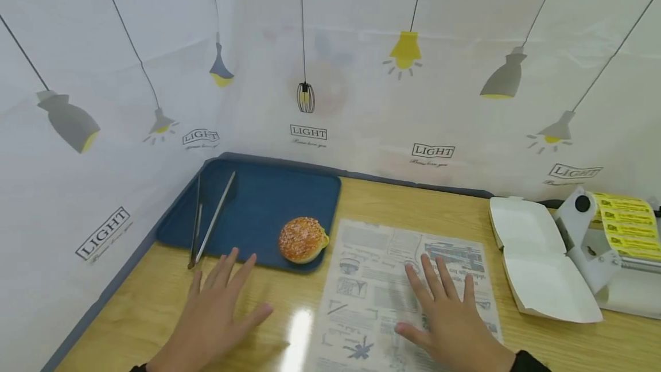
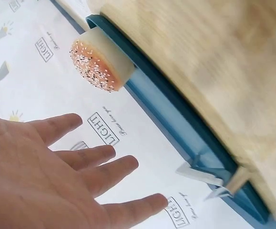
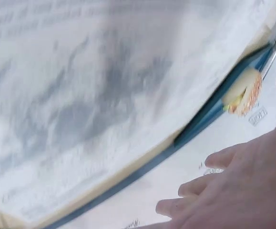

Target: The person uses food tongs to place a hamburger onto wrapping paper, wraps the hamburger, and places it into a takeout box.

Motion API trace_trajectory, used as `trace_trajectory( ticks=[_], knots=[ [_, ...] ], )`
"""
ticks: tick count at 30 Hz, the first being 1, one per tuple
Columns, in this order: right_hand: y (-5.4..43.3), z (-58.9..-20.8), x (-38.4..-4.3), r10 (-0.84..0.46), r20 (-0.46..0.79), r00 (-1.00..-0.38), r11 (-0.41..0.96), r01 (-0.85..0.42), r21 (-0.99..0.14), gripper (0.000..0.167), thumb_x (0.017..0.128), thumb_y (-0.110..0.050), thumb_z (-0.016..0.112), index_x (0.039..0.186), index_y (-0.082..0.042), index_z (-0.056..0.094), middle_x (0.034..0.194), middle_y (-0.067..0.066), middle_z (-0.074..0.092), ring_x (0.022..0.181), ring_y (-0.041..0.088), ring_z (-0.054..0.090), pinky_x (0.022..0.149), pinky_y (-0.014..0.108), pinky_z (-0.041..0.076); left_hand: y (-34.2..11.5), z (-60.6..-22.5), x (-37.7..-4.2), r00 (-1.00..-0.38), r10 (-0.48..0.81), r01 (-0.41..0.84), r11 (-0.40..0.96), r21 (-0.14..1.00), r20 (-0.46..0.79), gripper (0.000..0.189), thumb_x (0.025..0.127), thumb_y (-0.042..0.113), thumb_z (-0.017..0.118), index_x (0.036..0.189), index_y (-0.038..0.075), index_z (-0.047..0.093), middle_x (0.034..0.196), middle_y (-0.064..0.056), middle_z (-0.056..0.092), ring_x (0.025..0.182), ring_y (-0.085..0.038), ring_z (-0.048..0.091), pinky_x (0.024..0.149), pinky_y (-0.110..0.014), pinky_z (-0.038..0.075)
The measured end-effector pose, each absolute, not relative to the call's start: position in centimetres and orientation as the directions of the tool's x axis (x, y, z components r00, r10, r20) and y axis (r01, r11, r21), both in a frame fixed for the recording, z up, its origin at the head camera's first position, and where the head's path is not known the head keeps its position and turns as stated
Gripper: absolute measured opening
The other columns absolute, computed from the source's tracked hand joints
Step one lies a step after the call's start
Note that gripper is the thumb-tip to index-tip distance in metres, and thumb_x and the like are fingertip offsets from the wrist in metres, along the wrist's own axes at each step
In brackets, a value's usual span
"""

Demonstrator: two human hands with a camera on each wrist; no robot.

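Both hands have their fingers spread and hold nothing. My left hand is over the wood table, just in front of the blue tray. Beyond its fingertips, metal tongs lie on the tray's left side, their near end over the rim. A sesame-topped burger sits at the tray's near right corner, with a bit of green and yellow at its side. My right hand is above a sheet of newsprint-patterned paper; whether it touches the sheet I cannot tell. The burger also shows in the left wrist view.
On the right, a white clamshell box lies unfolded on the table. Beside it stands a dispenser with a roll of yellow printed labels. A white sheet printed with lamps hangs behind the table and along its left.
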State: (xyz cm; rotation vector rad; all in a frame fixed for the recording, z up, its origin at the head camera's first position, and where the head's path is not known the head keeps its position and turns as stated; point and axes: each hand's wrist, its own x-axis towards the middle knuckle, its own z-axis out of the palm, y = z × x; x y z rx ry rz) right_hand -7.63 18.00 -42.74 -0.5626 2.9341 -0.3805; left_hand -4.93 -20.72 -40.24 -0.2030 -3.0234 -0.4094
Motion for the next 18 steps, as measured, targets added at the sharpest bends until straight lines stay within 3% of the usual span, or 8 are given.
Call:
trace_trajectory(
  ticks=[5, 12, 15, 18],
  knots=[
    [17.2, -44.8, -7.1, -0.392, -0.242, -0.887, 0.901, -0.318, -0.296, 0.107, 0.078, -0.082, 0.047, 0.156, -0.015, 0.023, 0.163, 0.02, 0.008, 0.147, 0.049, 0.007, 0.095, 0.087, 0.002, -22.5, -41.0, -3.6, -0.991, 0.068, 0.094, 0.968, 0.233, 0.117, 0.08, 0.087, 0.065, 0.058, 0.147, 0.014, 0.045, 0.152, -0.024, 0.038, 0.133, -0.046, 0.042, 0.1, -0.075, 0.028],
    [18.0, -46.9, -6.7, -0.369, -0.259, -0.893, 0.911, -0.293, -0.289, 0.105, 0.078, -0.082, 0.048, 0.155, -0.013, 0.027, 0.162, 0.021, 0.014, 0.146, 0.051, 0.011, 0.092, 0.088, 0.001, -25.4, -41.2, -4.6, -0.976, 0.002, 0.06, 0.963, 0.262, 0.216, 0.081, 0.091, 0.055, 0.061, 0.144, -0.003, 0.041, 0.147, -0.034, 0.038, 0.123, -0.054, 0.048, 0.093, -0.071, 0.04],
    [17.9, -47.5, -6.5, -0.357, -0.257, -0.898, 0.918, -0.286, -0.276, 0.106, 0.076, -0.085, 0.045, 0.154, -0.015, 0.029, 0.161, 0.02, 0.017, 0.146, 0.05, 0.013, 0.092, 0.088, 0.001, -26.9, -41.0, -5.6, -0.979, -0.035, 0.024, 0.958, 0.287, 0.2, 0.088, 0.092, 0.055, 0.059, 0.146, -0.009, 0.033, 0.147, -0.038, 0.034, 0.121, -0.059, 0.047, 0.09, -0.07, 0.042],
    [17.6, -47.8, -6.3, -0.351, -0.249, -0.903, 0.923, -0.289, -0.254, 0.106, 0.075, -0.088, 0.042, 0.154, -0.018, 0.031, 0.161, 0.018, 0.02, 0.146, 0.049, 0.016, 0.093, 0.088, 0.003, -28.4, -40.4, -6.9, -0.989, -0.085, -0.046, 0.953, 0.299, 0.122, 0.102, 0.09, 0.062, 0.058, 0.151, -0.01, 0.018, 0.151, -0.04, 0.02, 0.13, -0.062, 0.034, 0.097, -0.074, 0.033]
  ],
)
